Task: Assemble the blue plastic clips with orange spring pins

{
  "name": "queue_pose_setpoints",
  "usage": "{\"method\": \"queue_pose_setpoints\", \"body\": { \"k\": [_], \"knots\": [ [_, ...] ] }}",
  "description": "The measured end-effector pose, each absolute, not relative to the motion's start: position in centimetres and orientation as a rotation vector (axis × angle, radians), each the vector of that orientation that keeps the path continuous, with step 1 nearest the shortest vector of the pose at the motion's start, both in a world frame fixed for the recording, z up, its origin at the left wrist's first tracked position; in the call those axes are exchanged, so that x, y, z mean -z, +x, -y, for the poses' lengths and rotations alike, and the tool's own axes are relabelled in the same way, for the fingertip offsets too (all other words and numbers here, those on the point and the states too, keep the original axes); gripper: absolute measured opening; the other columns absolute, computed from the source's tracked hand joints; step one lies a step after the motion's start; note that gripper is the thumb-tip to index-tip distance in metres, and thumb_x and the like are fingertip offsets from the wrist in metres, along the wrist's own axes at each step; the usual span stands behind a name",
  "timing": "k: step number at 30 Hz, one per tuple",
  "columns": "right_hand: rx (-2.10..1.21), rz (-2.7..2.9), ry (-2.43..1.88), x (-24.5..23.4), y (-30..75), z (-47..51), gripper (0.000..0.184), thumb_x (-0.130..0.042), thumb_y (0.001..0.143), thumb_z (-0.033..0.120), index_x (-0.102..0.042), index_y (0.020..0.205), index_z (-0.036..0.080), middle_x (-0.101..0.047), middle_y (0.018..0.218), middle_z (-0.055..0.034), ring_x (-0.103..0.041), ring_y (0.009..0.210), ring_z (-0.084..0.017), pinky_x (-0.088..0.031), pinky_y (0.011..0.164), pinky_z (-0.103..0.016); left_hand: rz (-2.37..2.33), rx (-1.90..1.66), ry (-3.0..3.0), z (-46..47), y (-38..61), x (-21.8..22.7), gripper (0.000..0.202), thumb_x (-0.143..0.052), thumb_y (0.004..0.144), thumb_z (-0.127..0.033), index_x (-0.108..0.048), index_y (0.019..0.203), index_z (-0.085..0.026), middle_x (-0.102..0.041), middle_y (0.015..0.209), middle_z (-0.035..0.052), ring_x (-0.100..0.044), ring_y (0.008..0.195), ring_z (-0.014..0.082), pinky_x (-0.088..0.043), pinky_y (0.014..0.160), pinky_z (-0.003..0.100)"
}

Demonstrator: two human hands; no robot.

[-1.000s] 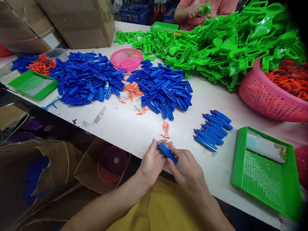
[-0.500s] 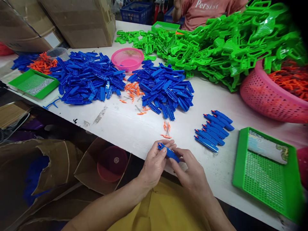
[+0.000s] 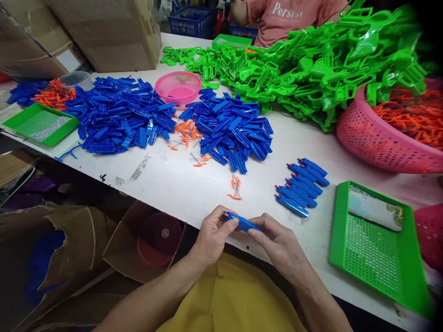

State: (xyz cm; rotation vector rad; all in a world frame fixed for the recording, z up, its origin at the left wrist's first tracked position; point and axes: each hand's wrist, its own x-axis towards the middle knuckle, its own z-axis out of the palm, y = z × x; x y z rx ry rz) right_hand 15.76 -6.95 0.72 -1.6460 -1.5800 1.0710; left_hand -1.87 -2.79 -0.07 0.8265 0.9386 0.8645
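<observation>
At the table's near edge, my left hand and my right hand both pinch one small blue plastic piece, one hand at each end. Just beyond it on the white table lie a few orange clips with springs. A neat row of finished blue pieces lies to the right. Two heaps of loose blue parts sit further back, and between them lies a scatter of orange clips.
A green mesh tray lies at the right, a pink basket of orange parts behind it. A green parts pile, a small pink basket, a green tray and cardboard boxes ring the table. A person in a pink shirt sits opposite.
Both hands have turned the blue piece flatter and drawn it slightly nearer the table's edge. The person opposite has lowered the hands from view.
</observation>
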Motion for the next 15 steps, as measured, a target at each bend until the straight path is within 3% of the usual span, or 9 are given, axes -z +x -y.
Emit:
{"method": "queue_pose_setpoints", "body": {
  "k": [6,9,11,13,15],
  "knots": [
    [-0.452,1.928,-1.622,0.8,15.0,7.4,0.023,-0.054,0.096,0.031,-0.06,0.115,0.019,-0.066,0.095,-0.0063,-0.061,0.086,-0.02,-0.05,0.074,-0.031,-0.972,-0.782,0.807,2.9,-1.4,0.8,0.033,-0.07,0.082,-0.046,-0.059,0.095,-0.018,-0.062,0.085,0.0015,-0.061,0.077,0.0151,-0.054,0.076,0.032],
    [-0.11,2.018,-1.63,1.4,17.1,7.6,0.024,-0.053,0.097,0.03,-0.06,0.116,0.017,-0.067,0.097,-0.0093,-0.061,0.09,-0.022,-0.051,0.078,-0.036,-0.958,-0.748,0.841,3.3,-2.0,0.9,0.046,-0.071,0.082,-0.042,-0.053,0.12,-0.022,-0.064,0.114,0.0086,-0.064,0.092,0.019,-0.054,0.077,0.034],
    [0.172,2.015,-1.678,1.9,19.5,7.9,0.029,-0.053,0.097,0.033,-0.062,0.119,0.017,-0.067,0.103,-0.0128,-0.06,0.096,-0.026,-0.05,0.083,-0.041,-0.99,-0.78,0.959,3.0,-3.4,0.8,0.046,-0.068,0.085,-0.04,-0.052,0.126,-0.024,-0.06,0.126,0.0112,-0.062,0.102,0.0204,-0.053,0.081,0.033],
    [0.29,2.121,-1.659,2.6,22.0,8.1,0.031,-0.043,0.1,0.035,-0.066,0.112,0.019,-0.069,0.106,-0.0149,-0.06,0.099,-0.031,-0.048,0.081,-0.048,-1.1,-0.853,1.166,1.7,-5.8,0.5,0.034,-0.061,0.09,-0.039,-0.06,0.12,-0.022,-0.063,0.12,0.0104,-0.061,0.103,0.0203,-0.051,0.086,0.034],
    [0.192,2.114,-1.684,3.4,24.0,8.3,0.034,-0.038,0.1,0.035,-0.07,0.105,0.023,-0.069,0.112,-0.0146,-0.059,0.101,-0.034,-0.046,0.08,-0.051,-1.298,-0.962,1.425,-0.7,-9.2,0.4,0.026,-0.055,0.093,-0.037,-0.065,0.112,-0.021,-0.066,0.111,0.009,-0.061,0.104,0.0208,-0.048,0.094,0.036]
  ]
}}
